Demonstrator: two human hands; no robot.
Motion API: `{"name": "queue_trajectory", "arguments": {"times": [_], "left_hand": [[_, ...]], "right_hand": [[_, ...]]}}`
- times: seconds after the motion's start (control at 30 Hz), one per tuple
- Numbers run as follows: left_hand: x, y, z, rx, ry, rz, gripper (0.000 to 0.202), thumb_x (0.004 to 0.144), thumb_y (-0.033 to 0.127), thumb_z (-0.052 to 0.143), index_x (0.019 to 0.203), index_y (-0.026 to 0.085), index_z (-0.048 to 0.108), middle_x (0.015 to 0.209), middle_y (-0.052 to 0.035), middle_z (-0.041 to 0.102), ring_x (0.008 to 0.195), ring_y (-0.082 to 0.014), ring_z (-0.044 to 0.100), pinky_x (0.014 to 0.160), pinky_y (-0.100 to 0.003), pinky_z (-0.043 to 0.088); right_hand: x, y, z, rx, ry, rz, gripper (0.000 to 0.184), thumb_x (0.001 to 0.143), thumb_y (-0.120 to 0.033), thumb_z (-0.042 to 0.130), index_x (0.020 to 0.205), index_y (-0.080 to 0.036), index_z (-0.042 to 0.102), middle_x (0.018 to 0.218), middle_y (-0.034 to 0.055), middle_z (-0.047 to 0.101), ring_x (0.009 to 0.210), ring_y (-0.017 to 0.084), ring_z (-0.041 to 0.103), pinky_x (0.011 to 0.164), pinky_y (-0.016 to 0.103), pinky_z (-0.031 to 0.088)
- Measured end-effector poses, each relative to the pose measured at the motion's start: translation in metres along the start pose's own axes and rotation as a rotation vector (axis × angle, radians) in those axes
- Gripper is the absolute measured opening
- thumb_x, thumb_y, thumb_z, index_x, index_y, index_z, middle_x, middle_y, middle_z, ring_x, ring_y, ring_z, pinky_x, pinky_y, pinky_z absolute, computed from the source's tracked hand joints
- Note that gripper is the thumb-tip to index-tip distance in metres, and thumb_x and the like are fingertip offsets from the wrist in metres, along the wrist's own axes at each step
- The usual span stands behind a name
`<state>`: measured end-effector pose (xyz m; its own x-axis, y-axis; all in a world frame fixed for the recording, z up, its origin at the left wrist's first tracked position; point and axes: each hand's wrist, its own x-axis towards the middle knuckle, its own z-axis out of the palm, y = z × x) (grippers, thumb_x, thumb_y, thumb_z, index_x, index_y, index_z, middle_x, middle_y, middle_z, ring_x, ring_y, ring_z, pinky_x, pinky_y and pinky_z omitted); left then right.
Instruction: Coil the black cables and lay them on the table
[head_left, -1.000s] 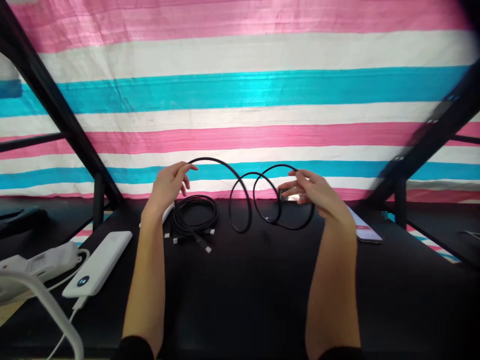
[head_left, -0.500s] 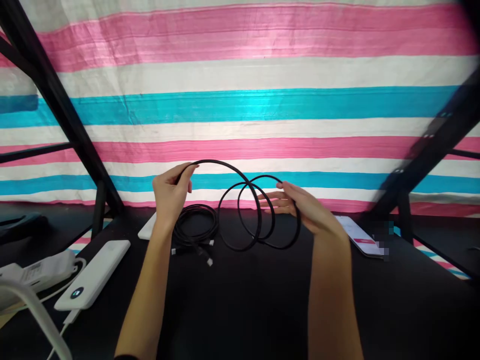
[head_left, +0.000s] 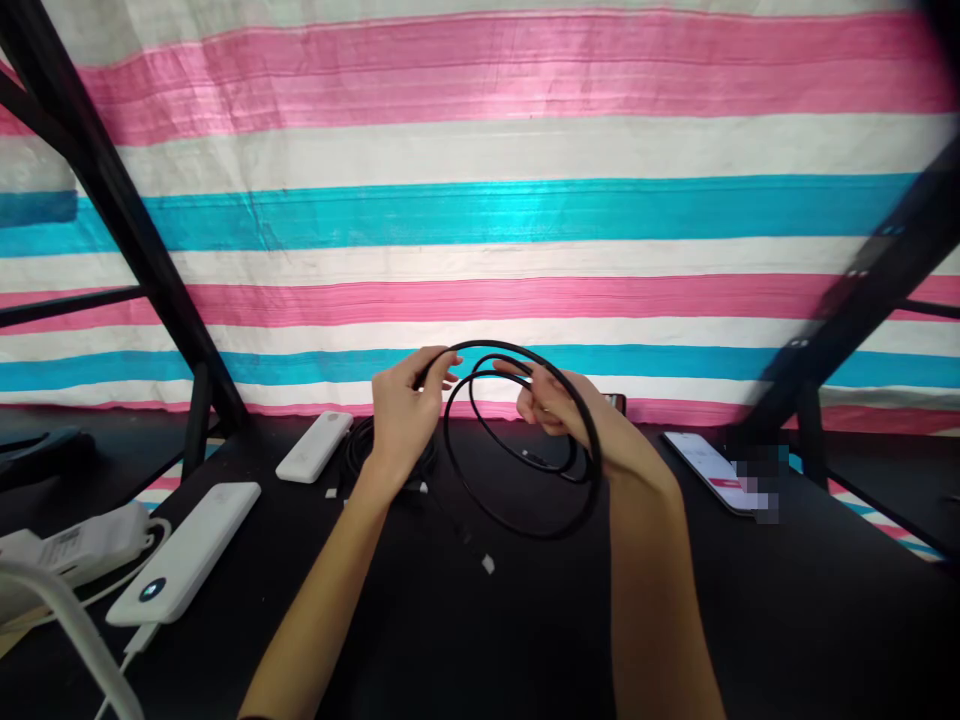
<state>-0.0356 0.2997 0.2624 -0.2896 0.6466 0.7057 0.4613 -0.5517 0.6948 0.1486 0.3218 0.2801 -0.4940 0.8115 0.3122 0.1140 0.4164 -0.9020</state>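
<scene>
A black cable point(head_left: 525, 520) hangs in loops above the black table point(head_left: 480, 640). My left hand point(head_left: 401, 415) pinches the top of the loops at the left. My right hand point(head_left: 559, 405) is closed on the same loops at the right, close beside the left hand. One free end with a white plug point(head_left: 488, 564) dangles down near the tabletop. Behind my left hand lies a second coiled bundle of black cables point(head_left: 360, 450) with white plugs, partly hidden by my wrist.
Two white power banks lie at the left, a small one point(head_left: 313, 446) and a larger one point(head_left: 184, 552) with a lit indicator. A white power strip point(head_left: 67, 545) sits at the far left. A phone point(head_left: 709, 468) lies at the right. Black frame posts stand on both sides.
My hands have come together, the left moving right with its length of cable, gathering the wide arc into stacked loops. The plug end now dangles lower toward me.
</scene>
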Motion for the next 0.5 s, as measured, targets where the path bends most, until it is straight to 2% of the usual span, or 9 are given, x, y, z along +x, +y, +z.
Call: {"name": "queue_trajectory", "arguments": {"times": [0.1,0.23,0.33,0.4,0.5], "left_hand": [[-0.009,0.001,0.013,0.097,0.034,0.008,0.023,0.088,0.031,0.05,0.086,0.021,0.07,0.088,-0.0024,0.073,0.074,-0.0172,0.069,0.068,-0.026,0.052],[-0.01,-0.004,0.017,0.165,0.18,0.082,0.024,0.088,0.032,0.05,0.088,0.02,0.071,0.085,-0.0037,0.074,0.074,-0.0175,0.068,0.071,-0.029,0.051],[-0.007,-0.013,0.014,0.286,0.273,0.192,0.026,0.089,0.033,0.049,0.089,0.019,0.071,0.084,-0.0059,0.074,0.077,-0.0189,0.067,0.075,-0.031,0.05],[-0.007,-0.02,0.012,0.384,0.254,0.262,0.026,0.089,0.034,0.05,0.093,0.02,0.071,0.086,-0.0073,0.074,0.077,-0.0195,0.066,0.076,-0.032,0.049],[-0.007,-0.029,0.013,0.442,0.167,0.333,0.027,0.09,0.034,0.049,0.101,0.02,0.07,0.09,-0.0088,0.073,0.079,-0.02,0.066,0.08,-0.033,0.047]], "right_hand": [[0.0,-0.001,0.0,0.136,-0.088,0.02,0.063,0.087,-0.062,0.031,0.101,-0.014,0.068,0.059,-0.0001,0.047,0.052,0.011,0.038,0.047,0.024,0.029],[0.006,0.004,-0.007,0.324,-0.1,0.045,0.047,0.083,-0.049,0.045,0.098,-0.013,0.07,0.059,-0.0001,0.05,0.053,0.011,0.041,0.049,0.022,0.034],[0.008,0.006,-0.012,0.415,-0.057,0.09,0.056,0.081,-0.058,0.04,0.095,-0.013,0.07,0.062,0.0033,0.055,0.056,0.013,0.048,0.049,0.023,0.039],[0.007,0.007,-0.013,0.372,-0.035,0.102,0.061,0.078,-0.066,0.042,0.093,-0.014,0.07,0.069,0.0064,0.061,0.062,0.015,0.054,0.052,0.025,0.044],[0.005,0.008,-0.011,0.151,0.019,0.101,0.044,0.069,-0.057,0.066,0.087,-0.017,0.07,0.064,0.0035,0.062,0.052,0.011,0.05,0.047,0.022,0.04]]}}
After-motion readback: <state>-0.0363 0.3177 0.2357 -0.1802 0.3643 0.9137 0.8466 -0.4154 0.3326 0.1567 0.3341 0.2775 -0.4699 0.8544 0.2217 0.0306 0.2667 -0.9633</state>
